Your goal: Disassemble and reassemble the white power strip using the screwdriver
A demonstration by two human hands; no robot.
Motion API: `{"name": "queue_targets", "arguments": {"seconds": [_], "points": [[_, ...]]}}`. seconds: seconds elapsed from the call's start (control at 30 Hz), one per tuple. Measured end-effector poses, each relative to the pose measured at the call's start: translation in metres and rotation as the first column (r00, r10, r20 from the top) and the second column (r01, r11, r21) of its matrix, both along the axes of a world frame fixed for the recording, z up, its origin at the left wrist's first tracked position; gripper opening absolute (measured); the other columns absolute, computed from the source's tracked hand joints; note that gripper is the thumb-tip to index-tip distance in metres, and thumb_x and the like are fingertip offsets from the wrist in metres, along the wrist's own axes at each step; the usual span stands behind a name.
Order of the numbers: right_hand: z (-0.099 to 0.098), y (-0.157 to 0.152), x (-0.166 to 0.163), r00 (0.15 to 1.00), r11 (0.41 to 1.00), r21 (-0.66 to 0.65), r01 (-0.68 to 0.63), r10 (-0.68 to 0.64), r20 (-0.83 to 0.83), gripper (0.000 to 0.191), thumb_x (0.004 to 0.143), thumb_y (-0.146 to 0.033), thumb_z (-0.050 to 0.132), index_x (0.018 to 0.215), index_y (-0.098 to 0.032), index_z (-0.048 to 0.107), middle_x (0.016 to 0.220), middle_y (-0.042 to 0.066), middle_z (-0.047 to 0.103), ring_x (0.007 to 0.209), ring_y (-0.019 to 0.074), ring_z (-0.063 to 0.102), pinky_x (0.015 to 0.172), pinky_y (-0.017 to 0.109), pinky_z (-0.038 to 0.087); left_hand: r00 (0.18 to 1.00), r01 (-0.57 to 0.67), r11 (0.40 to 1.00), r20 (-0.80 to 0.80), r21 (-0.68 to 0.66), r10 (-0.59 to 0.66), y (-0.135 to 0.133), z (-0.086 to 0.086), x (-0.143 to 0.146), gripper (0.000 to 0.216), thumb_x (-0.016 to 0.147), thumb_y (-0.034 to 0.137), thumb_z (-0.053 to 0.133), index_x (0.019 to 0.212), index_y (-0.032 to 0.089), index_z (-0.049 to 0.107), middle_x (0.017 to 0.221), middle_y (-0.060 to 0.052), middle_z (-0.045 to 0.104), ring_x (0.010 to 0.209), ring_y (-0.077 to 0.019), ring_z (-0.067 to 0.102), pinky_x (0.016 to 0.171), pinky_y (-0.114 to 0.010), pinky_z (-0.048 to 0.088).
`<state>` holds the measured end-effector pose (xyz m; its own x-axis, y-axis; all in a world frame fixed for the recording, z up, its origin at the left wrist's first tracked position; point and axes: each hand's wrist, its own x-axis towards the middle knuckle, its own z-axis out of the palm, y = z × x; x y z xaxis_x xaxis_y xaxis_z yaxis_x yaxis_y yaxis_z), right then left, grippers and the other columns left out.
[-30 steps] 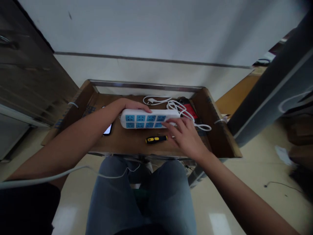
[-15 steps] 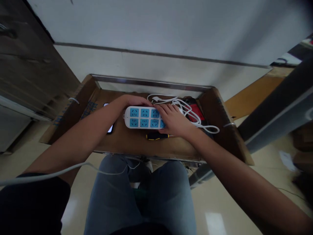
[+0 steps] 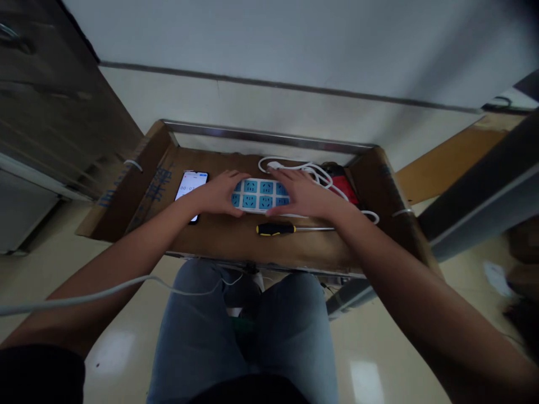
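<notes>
A white power strip with blue sockets lies face up on the brown cardboard tray surface. My left hand grips its left end, thumb at the near edge and fingers at the far edge. Around the right part, my right hand is closed in the same way, its palm hiding that end. Just on the near side of the strip rests a screwdriver with a black and yellow handle, its shaft pointing right. The strip's white cord is bundled behind and beside my right hand, with a plug at the far side.
A phone with a lit timer screen lies left of my left hand, partly covered by my forearm. Cardboard walls border the tray. A red and black object sits at the back right. A thin white cable crosses over my left forearm.
My left hand has come from behind the strip to its left end. My right hand has turned, with its thumb along the near edge. More of the phone and the screwdriver shaft now show.
</notes>
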<state>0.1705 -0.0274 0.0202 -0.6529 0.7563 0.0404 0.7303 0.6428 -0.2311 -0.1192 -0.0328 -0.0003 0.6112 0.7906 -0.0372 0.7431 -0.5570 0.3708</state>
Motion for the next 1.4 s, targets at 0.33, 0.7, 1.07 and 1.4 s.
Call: {"name": "queue_targets", "arguments": {"seconds": [0.33, 0.7, 1.07, 1.4], "points": [[-0.023, -0.038, 0.013, 0.992, 0.992, 0.036, 0.123, -0.123, -0.021, 0.084, 0.105, -0.068, 0.02, 0.17, -0.016, 0.027, 0.177, 0.015, 0.027, 0.169, 0.0311, 0.026, 0.141, 0.065, 0.015, 0.999, 0.038, 0.999, -0.035, -0.006, -0.038, 0.015, 0.0, 0.002, 0.101, 0.067, 0.058, 0.079, 0.152, 0.01, 0.053, 0.152, -0.021, 0.059, 0.142, -0.0389, 0.054, 0.125, -0.048, 0.037], [-0.027, -0.027, -0.009, 0.998, 0.998, -0.035, 0.054, -0.053, 0.023, 0.086, 0.104, -0.07, 0.023, 0.172, -0.016, 0.022, 0.178, 0.012, 0.022, 0.171, 0.0304, 0.02, 0.142, 0.065, 0.01, 0.999, 0.042, 0.999, 0.001, -0.018, -0.042, 0.019, -0.008, -0.002, 0.109, 0.066, 0.065, 0.077, 0.155, 0.006, 0.052, 0.144, -0.021, 0.053, 0.137, -0.0357, 0.055, 0.123, -0.044, 0.041], [-0.018, -0.007, -0.079, 0.997, 0.994, -0.067, -0.081, 0.081, -0.003, 0.099, 0.099, -0.08, 0.028, 0.173, -0.016, 0.014, 0.181, 0.01, 0.009, 0.173, 0.0289, 0.01, 0.144, 0.059, 0.011, 0.984, 0.003, 0.996, -0.178, 0.087, 0.013, 0.006, 0.006, -0.036, 0.134, 0.06, 0.075, 0.087, 0.166, 0.012, 0.034, 0.164, -0.027, 0.047, 0.151, -0.0467, 0.044, 0.127, -0.053, 0.032], [-0.038, 0.021, -0.096, 0.979, 0.978, -0.054, -0.2, 0.202, 0.022, 0.103, 0.089, -0.077, 0.062, 0.17, -0.024, 0.027, 0.178, 0.016, 0.024, 0.164, 0.0383, 0.031, 0.137, 0.068, 0.026, 0.946, -0.206, 0.978, -0.246, 0.039, 0.209, -0.025, 0.026, -0.061, 0.119, 0.073, 0.055, 0.087, 0.167, 0.005, 0.033, 0.169, -0.028, 0.04, 0.158, -0.046, 0.036, 0.131, -0.054, 0.026]]}}
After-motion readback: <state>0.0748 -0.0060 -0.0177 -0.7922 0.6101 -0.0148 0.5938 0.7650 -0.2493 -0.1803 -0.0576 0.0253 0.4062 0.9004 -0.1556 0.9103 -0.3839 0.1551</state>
